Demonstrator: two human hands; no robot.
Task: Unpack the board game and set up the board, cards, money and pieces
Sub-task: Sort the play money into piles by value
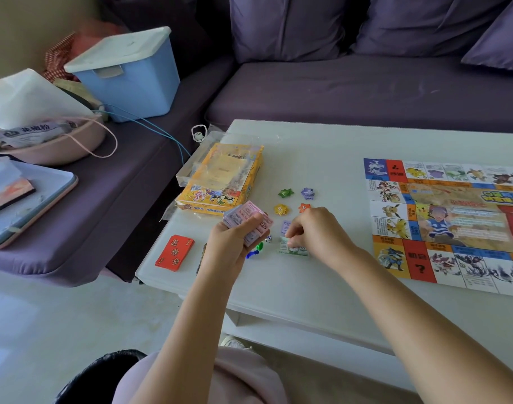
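Note:
My left hand (233,246) grips a fanned stack of pink and purple play money (248,218) above the white table (322,141). My right hand (316,231) pinches a green banknote (296,248) lying on the table, with a small purple note (286,227) just beside its fingers. The game board (453,223) lies unfolded at the right. A red card deck (175,252) sits at the left front. Star tokens lie between box and board: green (285,193), purple (307,193), yellow (281,209), orange (304,207). A die (268,238) and green and blue pawns (256,249) lie under my left hand.
The yellow game box (220,182) with its clear lid sits at the table's left rear corner. A purple sofa (337,88) runs behind and to the left, carrying a blue bin (129,74), a pink bowl (59,144) and a tray (30,205).

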